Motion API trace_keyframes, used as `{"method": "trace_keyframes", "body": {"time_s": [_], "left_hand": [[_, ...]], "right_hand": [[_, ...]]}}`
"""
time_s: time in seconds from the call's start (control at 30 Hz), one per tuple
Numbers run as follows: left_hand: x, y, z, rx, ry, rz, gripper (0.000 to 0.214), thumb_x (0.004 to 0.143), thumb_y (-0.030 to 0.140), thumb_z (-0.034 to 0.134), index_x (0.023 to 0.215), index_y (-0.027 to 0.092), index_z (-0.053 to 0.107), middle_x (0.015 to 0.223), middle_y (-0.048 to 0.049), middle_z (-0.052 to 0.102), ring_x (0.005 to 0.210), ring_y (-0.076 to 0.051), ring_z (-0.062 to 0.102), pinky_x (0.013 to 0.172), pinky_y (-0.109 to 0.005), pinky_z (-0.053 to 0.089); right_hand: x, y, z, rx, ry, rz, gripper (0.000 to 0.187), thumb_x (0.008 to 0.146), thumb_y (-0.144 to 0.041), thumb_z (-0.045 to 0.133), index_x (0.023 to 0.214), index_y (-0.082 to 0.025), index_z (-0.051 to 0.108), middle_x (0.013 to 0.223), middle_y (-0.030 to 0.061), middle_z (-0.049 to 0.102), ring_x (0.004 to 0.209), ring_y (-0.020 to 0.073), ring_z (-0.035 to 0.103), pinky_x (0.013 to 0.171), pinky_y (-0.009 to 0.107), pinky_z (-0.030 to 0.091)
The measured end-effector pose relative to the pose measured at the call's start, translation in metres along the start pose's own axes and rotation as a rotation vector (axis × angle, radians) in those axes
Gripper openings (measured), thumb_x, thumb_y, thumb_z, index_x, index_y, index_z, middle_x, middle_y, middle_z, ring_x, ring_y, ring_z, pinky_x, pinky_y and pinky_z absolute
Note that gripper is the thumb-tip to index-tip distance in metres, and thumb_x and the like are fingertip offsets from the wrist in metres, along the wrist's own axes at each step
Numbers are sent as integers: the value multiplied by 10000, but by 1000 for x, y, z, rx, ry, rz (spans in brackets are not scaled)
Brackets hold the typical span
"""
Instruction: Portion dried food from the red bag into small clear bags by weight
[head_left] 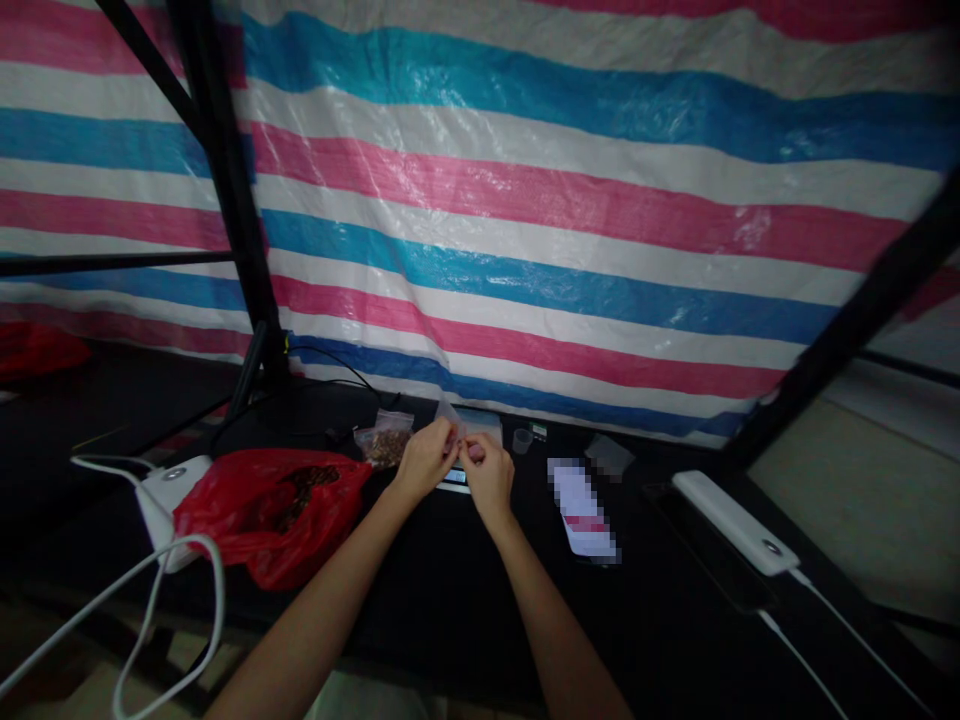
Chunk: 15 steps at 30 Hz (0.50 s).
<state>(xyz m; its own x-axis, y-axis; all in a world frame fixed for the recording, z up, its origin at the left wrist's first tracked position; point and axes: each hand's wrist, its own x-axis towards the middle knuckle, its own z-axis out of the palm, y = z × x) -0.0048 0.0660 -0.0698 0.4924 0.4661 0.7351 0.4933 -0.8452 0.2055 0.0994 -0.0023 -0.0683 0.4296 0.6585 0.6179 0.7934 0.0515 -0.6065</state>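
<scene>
Over a small digital scale [486,424] with a lit display, my left hand [427,460] and my right hand [489,484] meet, fingertips pinched close together. Between them is a small clear plastic bag [448,411], its top edge standing up behind my left fingers. Both hands are closed on this bag; whether anything is inside it I cannot tell. Just left of my left hand lie clear zip bags [390,442] filled with small brown pieces. Farther left, an open red plastic bag [281,510] holds more dark brown pieces.
Right of the scale stand a small clear cup [523,439], a phone [585,510] with a lit, blurred screen, and a flat clear bag [609,456]. A white power bank [735,522] with cables lies far right. White cables [217,590] and a white power strip [169,500] are at left.
</scene>
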Motion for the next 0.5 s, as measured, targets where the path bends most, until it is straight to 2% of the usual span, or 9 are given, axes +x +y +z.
{"method": "trace_keyframes", "body": {"time_s": [0.13, 0.23, 0.33, 0.43, 0.5], "left_hand": [[-6, 2, 7, -27, -30, 156, 128, 851, 187, 331, 813, 160, 450, 737, -24, 497, 644, -123, 494, 583, -227, 387], [-8, 3, 5, 44, 71, 152, 131, 832, 180, 367, 803, 155, 492, 757, -49, 525, 703, -149, 509, 638, -268, 404], [-6, 5, -1, 105, 120, 172, 169, 797, 159, 408, 897, 170, 544, 935, -86, 567, 880, -199, 513, 765, -353, 391], [-2, 8, -7, 59, -10, 319, 325, 764, 129, 410, 1063, 187, 521, 1163, -84, 514, 1078, -215, 445, 906, -392, 336], [1, 9, -8, 23, -89, 372, 409, 751, 138, 407, 1153, 174, 473, 1236, -80, 472, 1156, -211, 392, 982, -400, 279]], "right_hand": [[2, 10, 5, 61, -11, 84, 187, 760, -349, 492, 778, -222, 629, 621, -9, 646, 590, 149, 602, 557, 226, 399], [7, 21, 7, 149, -19, 165, 188, 760, -323, 484, 831, -225, 627, 671, 3, 670, 585, 155, 618, 546, 233, 420], [10, 28, 7, 156, 14, 223, 147, 722, -309, 527, 817, -224, 603, 683, -2, 672, 587, 155, 623, 542, 230, 431], [10, 29, 6, 136, 21, 239, 98, 699, -301, 556, 761, -229, 578, 647, -18, 660, 606, 152, 627, 556, 224, 438], [10, 28, 4, 142, -2, 240, 74, 698, -293, 552, 730, -232, 579, 637, -24, 657, 610, 149, 628, 565, 224, 444]]}}
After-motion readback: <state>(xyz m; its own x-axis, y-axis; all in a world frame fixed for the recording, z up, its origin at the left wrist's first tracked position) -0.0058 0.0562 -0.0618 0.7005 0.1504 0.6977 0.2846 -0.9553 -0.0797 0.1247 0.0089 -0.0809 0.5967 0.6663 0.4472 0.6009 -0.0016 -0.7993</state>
